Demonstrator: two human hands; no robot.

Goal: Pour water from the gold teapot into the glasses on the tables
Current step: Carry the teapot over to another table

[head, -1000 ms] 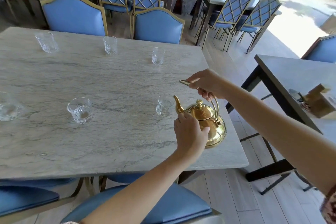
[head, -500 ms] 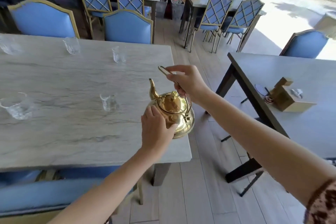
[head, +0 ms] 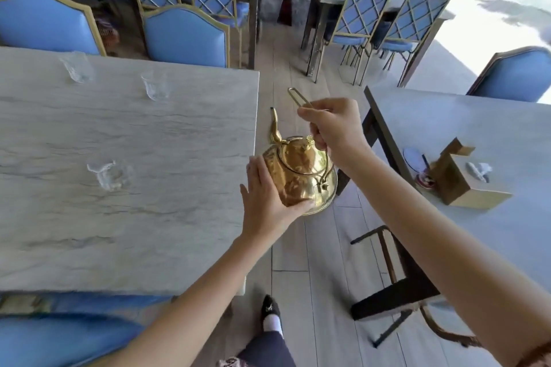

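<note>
The teapot point(head: 298, 171) hangs in the aisle between the two tables, off the edge of the left tabletop point(head: 149, 217) and over the floor — so this looks like a carry between pours, not a pour itself. The right hand point(head: 334, 131) is closed on the wire handle above the lid, wrist bent down, forearm reaching in from the right. The left hand point(head: 265, 199) cups the pot's near side, palm flat against the body, fingers wrapping under its lower edge. The spout points away from both grips, upright, nothing running from it. Three glasses show left of the left grip — the nearest point(head: 110, 174) blurred, two further off point(head: 155, 86). No glass is clearly visible on the right tabletop point(head: 477, 134). The next move likely calls for finding an unfilled glass and keeping the pot level until then.
</note>
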